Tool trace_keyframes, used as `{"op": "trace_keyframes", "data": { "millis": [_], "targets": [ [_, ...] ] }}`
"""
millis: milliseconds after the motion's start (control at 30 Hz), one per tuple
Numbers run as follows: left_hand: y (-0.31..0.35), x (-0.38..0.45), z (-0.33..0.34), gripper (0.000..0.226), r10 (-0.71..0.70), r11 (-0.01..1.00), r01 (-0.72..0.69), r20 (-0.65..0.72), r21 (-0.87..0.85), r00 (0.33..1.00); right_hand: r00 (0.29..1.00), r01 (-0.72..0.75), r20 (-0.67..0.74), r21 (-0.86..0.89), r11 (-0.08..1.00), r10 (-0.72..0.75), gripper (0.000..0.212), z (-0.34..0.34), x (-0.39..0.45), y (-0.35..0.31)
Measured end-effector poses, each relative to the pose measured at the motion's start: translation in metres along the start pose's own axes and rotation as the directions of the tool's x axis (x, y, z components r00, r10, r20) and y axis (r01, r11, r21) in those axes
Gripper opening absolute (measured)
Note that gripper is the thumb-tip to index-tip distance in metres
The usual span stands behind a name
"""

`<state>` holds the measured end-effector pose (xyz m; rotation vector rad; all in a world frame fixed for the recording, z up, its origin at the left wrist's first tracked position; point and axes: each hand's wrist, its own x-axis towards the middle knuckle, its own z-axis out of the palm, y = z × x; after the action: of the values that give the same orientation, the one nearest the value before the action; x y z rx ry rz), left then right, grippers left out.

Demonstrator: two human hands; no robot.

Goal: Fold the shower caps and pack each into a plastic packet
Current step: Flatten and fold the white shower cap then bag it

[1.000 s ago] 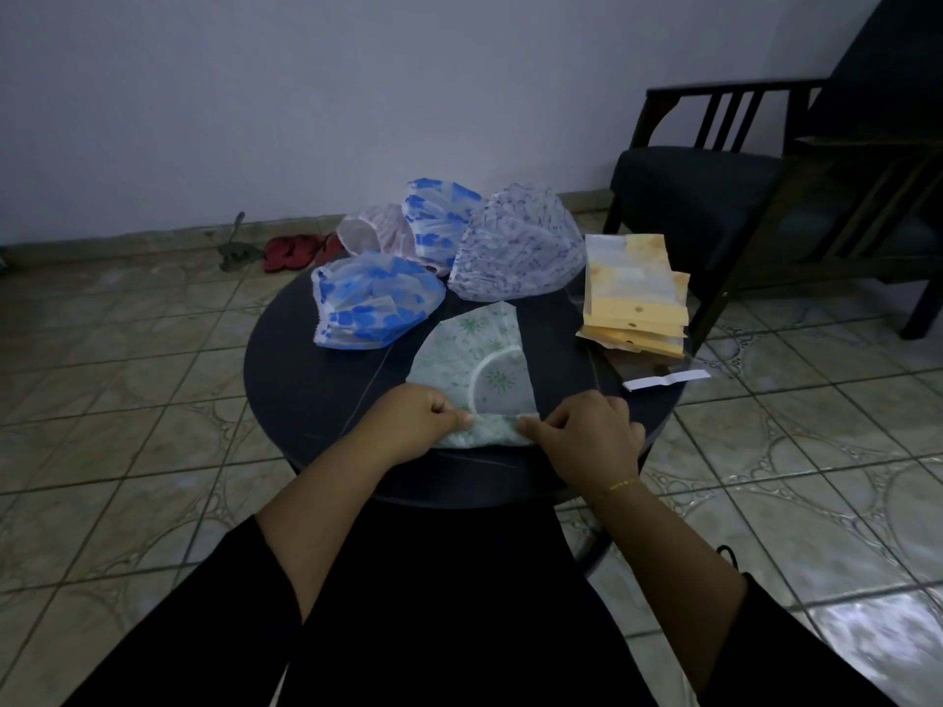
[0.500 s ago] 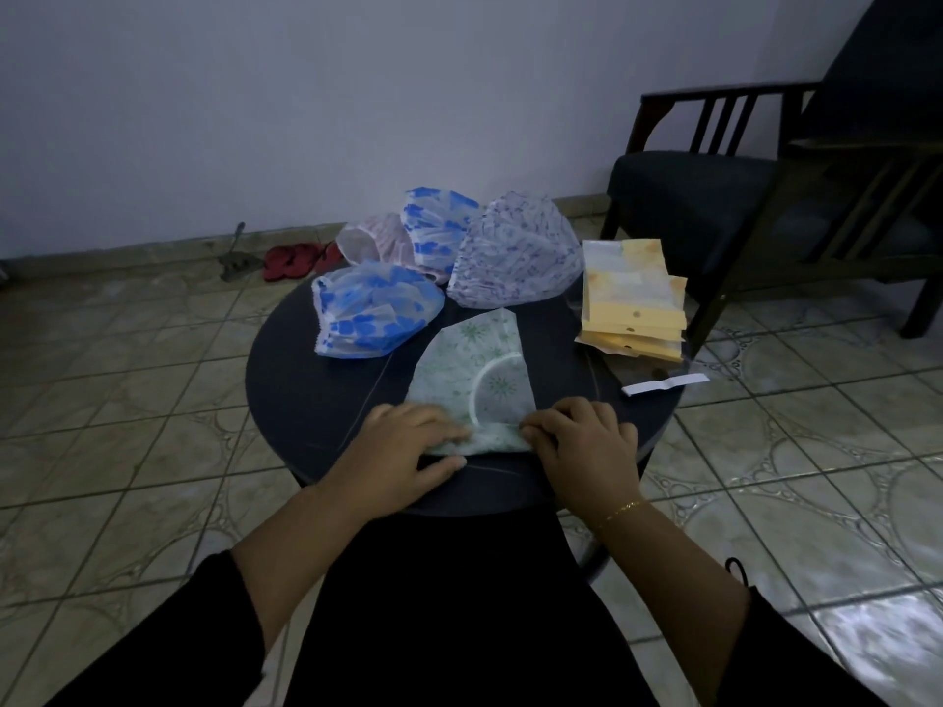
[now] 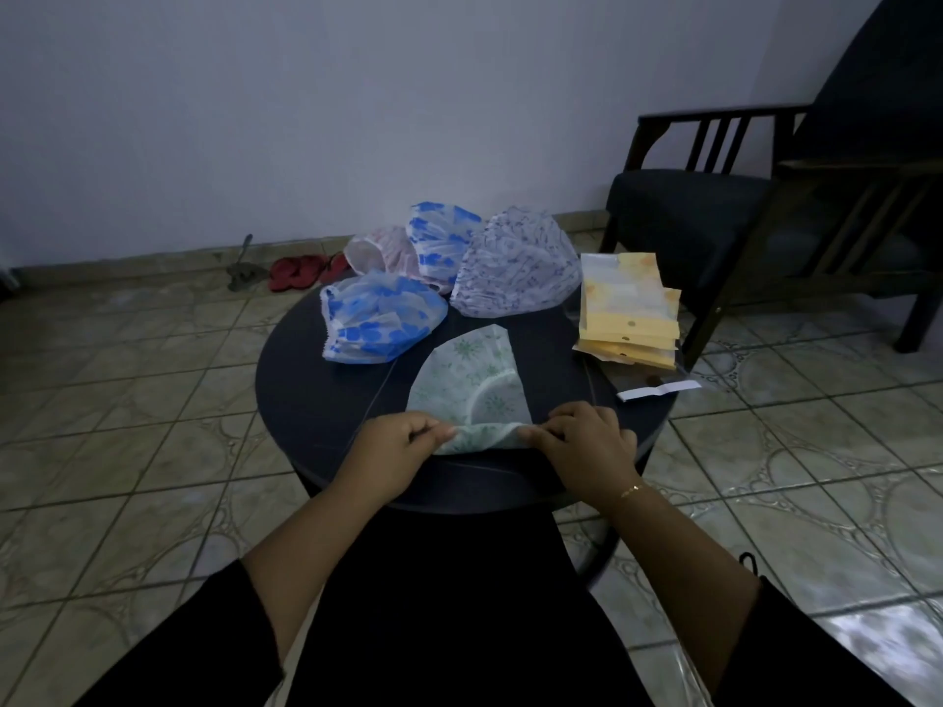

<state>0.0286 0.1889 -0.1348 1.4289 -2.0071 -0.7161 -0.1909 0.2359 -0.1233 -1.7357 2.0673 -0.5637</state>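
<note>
Nearest you, your left hand [image 3: 393, 451] and right hand [image 3: 581, 443] each pinch an end of the near edge of the green shower cap [image 3: 467, 392], fingers curled and clamped on the thin film, which is lifted into a small roll between them while the rest lies flat on the round table [image 3: 306, 400]. The roll sits close to the table's near rim, so a pull toward you could drag the cap off the edge; uneven tension between the two pinches would likely skew the fold, and slick plastic may spring open if either grip loosens. Bare tabletop lies left of the cap and in a narrower strip to its right, giving you room to fold forward. Farther right, a loose white strip [image 3: 658, 390] lies near the rim, and the stack of yellow packets [image 3: 627, 318] sits beyond it. Farthest, the blue-patterned cap [image 3: 380, 318] and other unfolded caps [image 3: 510, 270] crowd the back, so a long forward sweep would nudge them.
</note>
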Motion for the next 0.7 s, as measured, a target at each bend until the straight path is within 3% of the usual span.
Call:
{"op": "trace_keyframes", "data": {
  "millis": [167,300,500,600,700],
  "targets": [
    [0.005,0.005,0.001,0.022,-0.119,0.992,0.121,-0.042,0.046,0.992,0.996,-0.092,-0.015,0.003,0.996,0.092,0.045,0.001,0.008,-0.01],
    [0.006,0.005,0.005,0.023,-0.097,0.981,0.108,-0.073,0.163,0.993,0.989,-0.146,-0.024,-0.004,0.989,0.146,0.045,0.001,0.014,-0.014],
    [0.003,0.003,0.011,0.017,0.137,0.891,-0.067,-0.125,0.449,0.983,0.979,-0.195,-0.054,-0.003,0.981,0.194,0.049,0.004,0.018,-0.017],
    [0.004,0.004,0.014,0.02,0.315,0.8,-0.187,-0.132,0.57,0.94,0.978,-0.171,-0.115,0.012,0.985,0.172,0.044,0.008,0.017,-0.015],
    [0.009,0.005,0.017,0.028,0.486,0.673,-0.399,0.033,0.623,0.873,0.985,-0.057,-0.164,0.006,0.998,0.057,0.034,0.011,0.014,-0.012]
  ]
}}
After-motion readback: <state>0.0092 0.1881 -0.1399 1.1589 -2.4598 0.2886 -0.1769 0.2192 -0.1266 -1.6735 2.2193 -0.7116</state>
